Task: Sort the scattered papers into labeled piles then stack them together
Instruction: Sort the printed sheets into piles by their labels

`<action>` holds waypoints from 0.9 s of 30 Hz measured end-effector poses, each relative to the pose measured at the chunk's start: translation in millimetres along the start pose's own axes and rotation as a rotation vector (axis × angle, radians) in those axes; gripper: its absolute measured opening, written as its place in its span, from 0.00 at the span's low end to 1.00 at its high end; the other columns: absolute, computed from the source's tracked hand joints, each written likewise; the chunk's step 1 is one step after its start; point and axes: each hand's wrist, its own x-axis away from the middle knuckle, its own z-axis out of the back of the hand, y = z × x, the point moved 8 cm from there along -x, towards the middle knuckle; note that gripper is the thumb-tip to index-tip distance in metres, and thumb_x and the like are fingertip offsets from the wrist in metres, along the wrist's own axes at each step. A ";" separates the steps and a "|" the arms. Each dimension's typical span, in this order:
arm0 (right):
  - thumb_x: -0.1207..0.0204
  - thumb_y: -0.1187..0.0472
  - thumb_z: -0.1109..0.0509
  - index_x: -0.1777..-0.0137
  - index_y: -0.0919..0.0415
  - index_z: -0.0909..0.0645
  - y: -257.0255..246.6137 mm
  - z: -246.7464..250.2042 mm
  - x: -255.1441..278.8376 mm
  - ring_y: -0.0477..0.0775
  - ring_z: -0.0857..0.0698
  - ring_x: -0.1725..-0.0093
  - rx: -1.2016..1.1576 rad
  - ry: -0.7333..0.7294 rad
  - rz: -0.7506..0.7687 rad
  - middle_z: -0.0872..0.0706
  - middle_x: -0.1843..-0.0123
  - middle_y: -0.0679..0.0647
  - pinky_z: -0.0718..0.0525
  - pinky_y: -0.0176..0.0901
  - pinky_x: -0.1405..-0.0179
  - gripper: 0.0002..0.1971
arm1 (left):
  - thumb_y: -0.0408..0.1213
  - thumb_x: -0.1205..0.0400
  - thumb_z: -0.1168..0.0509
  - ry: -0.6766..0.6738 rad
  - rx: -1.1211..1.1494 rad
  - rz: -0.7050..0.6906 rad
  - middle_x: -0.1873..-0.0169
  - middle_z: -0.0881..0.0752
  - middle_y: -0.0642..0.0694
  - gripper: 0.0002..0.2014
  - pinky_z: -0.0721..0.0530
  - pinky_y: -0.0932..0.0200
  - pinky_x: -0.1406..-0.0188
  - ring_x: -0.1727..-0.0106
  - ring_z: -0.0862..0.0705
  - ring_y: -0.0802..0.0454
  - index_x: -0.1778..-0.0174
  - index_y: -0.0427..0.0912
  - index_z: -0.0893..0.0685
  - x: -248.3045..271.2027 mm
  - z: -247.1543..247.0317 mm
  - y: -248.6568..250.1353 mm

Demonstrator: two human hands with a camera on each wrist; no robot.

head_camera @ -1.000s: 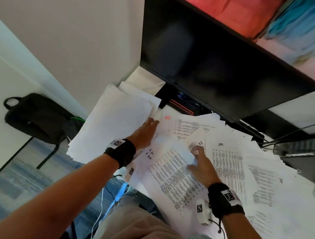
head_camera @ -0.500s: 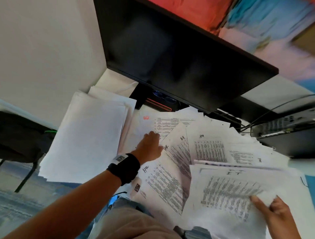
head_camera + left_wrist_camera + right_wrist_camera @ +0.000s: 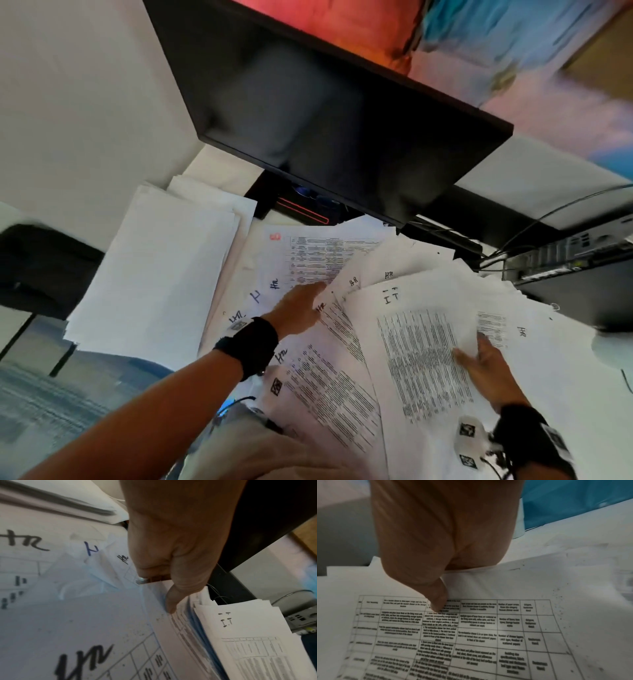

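Note:
Printed sheets with handwritten HR and IT marks lie fanned across the desk. My left hand (image 3: 301,305) rests on the HR sheets (image 3: 325,394) with fingers stretched out, and its thumb (image 3: 169,607) touches a sheet edge. My right hand (image 3: 483,363) pinches a sheet marked IT (image 3: 421,359) at its right edge. The thumb (image 3: 438,601) lies on its printed table while the fingers stay hidden beneath. That IT sheet (image 3: 240,628) sits just right of the left hand, over other papers.
A thick pile of blank white sheets (image 3: 154,274) lies at the left. A black monitor (image 3: 325,120) overhangs the back of the desk. A computer box (image 3: 575,270) with cables stands at the right, and a black bag (image 3: 41,263) is beyond the left edge.
My right hand left the middle sheets, took hold of the IT sheet at the lower right, and now holds it nearer the centre. The left hand shifted right onto the HR sheets.

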 end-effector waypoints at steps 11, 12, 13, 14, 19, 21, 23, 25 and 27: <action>0.22 0.73 0.22 0.30 0.54 0.23 -39.4 -16.0 -44.4 0.54 0.10 0.38 -0.003 -0.122 0.031 0.09 0.38 0.51 0.14 0.51 0.39 0.25 | 0.34 0.14 0.29 -0.056 0.288 -0.159 0.32 0.13 0.55 0.18 0.14 0.42 0.28 0.31 0.15 0.52 0.27 0.51 0.17 -4.2 10.9 3.6; 0.24 0.75 0.21 0.28 0.54 0.26 -41.9 -16.4 -46.0 0.53 0.11 0.37 -0.027 -0.110 0.042 0.11 0.36 0.51 0.14 0.47 0.42 0.29 | 0.36 0.13 0.28 -0.055 0.315 -0.185 0.31 0.13 0.56 0.19 0.15 0.45 0.27 0.30 0.15 0.54 0.26 0.52 0.17 -5.5 13.1 6.1; 0.26 0.76 0.19 0.27 0.51 0.29 -46.2 -17.1 -47.4 0.52 0.12 0.36 -0.055 -0.105 0.060 0.12 0.35 0.52 0.15 0.46 0.41 0.35 | 0.39 0.12 0.29 -0.059 0.330 -0.207 0.30 0.13 0.57 0.18 0.15 0.49 0.26 0.29 0.15 0.56 0.25 0.52 0.17 -4.8 15.7 11.2; 0.28 0.76 0.17 0.25 0.45 0.31 -47.7 -18.8 -48.7 0.53 0.11 0.37 -0.074 -0.108 0.055 0.11 0.34 0.52 0.14 0.50 0.39 0.40 | 0.43 0.10 0.31 -0.059 0.338 -0.224 0.30 0.13 0.57 0.17 0.15 0.53 0.26 0.30 0.15 0.57 0.25 0.52 0.17 -5.6 17.8 15.8; 0.33 0.62 0.11 0.35 0.52 0.12 -65.5 -46.2 -46.7 0.57 0.07 0.40 0.038 -0.260 0.082 0.04 0.44 0.51 0.13 0.62 0.31 0.26 | 0.44 0.07 0.36 -0.083 0.315 -0.239 0.28 0.14 0.55 0.16 0.15 0.50 0.26 0.29 0.15 0.53 0.23 0.54 0.18 -14.3 22.9 31.6; 0.31 0.65 0.13 0.38 0.55 0.09 -68.7 -59.4 -43.3 0.57 0.06 0.41 0.037 -0.300 0.100 0.04 0.45 0.52 0.13 0.63 0.32 0.21 | 0.39 0.08 0.36 -0.068 0.335 -0.258 0.29 0.14 0.53 0.15 0.14 0.49 0.28 0.32 0.14 0.55 0.26 0.53 0.17 -16.4 31.5 38.7; 0.29 0.67 0.14 0.38 0.57 0.08 -70.0 -71.7 -37.6 0.56 0.05 0.42 0.038 -0.337 0.099 0.04 0.45 0.53 0.12 0.62 0.32 0.19 | 0.39 0.08 0.36 -0.101 0.384 -0.229 0.30 0.15 0.50 0.13 0.13 0.54 0.32 0.37 0.14 0.59 0.29 0.54 0.18 -15.3 40.1 41.0; 0.27 0.66 0.15 0.38 0.56 0.08 -64.4 -78.8 -34.3 0.54 0.05 0.43 0.076 -0.346 0.092 0.03 0.46 0.50 0.12 0.60 0.34 0.18 | 0.47 0.08 0.37 -0.189 0.371 -0.168 0.25 0.19 0.49 0.16 0.17 0.51 0.26 0.32 0.17 0.53 0.25 0.53 0.21 -9.8 41.6 32.1; 0.26 0.67 0.16 0.40 0.52 0.09 -54.7 -74.6 -33.2 0.55 0.06 0.43 0.078 -0.284 0.093 0.03 0.49 0.46 0.10 0.56 0.39 0.16 | 0.57 0.09 0.40 -0.316 0.318 -0.100 0.22 0.21 0.48 0.23 0.20 0.52 0.25 0.28 0.20 0.47 0.19 0.53 0.25 4.6 39.7 12.7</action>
